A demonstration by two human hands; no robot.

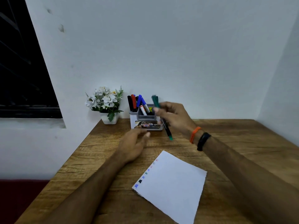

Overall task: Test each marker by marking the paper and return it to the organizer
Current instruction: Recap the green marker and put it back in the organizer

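Observation:
A white and grey organizer [146, 118] stands at the back of the wooden table and holds several markers [137, 103] in black, red and blue. My right hand [173, 117] is raised just right of the organizer and grips a green marker [168, 133] that slants down, its lower end above the table; its upper part is blurred. My left hand [134, 145] rests on the table in front of the organizer, fingers apart, holding nothing. A white paper [174, 186] lies nearer to me, with a row of small coloured marks along its left edge.
A small white pot of artificial white flowers [106, 105] stands left of the organizer against the wall. The table [90, 159] ends at its left edge beside a dark window. An orange band and a black band circle my right wrist [199, 139].

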